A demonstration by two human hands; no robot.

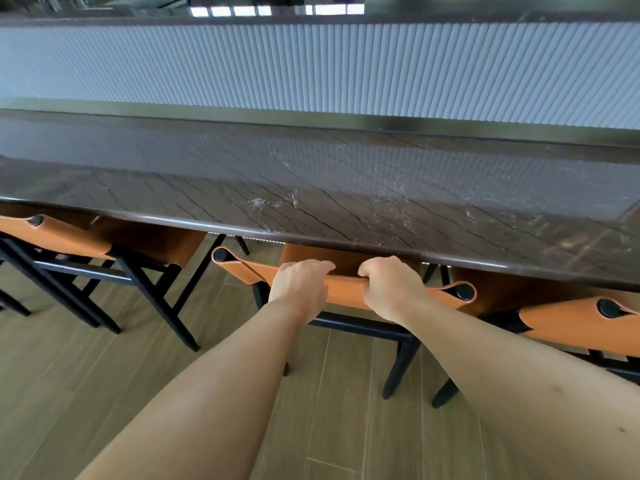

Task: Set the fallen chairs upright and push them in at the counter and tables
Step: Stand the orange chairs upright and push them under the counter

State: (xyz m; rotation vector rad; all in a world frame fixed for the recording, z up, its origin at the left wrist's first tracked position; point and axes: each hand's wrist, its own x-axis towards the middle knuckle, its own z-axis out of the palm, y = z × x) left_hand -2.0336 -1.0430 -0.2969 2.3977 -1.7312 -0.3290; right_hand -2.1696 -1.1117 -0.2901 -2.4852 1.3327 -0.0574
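Long dark brown veined stone counter (346,188), running left to right across the scene, its rounded near edge overhanging the seating; a white ribbed panel (311,64) stands along its far side. Middle chair with tan leather sling back and black metal frame (346,289), upright, at centre, its seat tucked beneath the counter edge and its backrest just near of that edge. Left hand (299,285), fingers curled over the top rim of the middle chair's backrest, clamped on it. Right hand (391,285), likewise wrapped over the same rim just beside the left hand, the two apart with a short stretch of leather between them. Left chair of matching tan leather and black frame (69,244), upright, pushed in under the counter. Right chair of the same make (575,320), upright, near the middle chair, only partly in view. Light wood-plank floor (104,375) beneath all chair legs.
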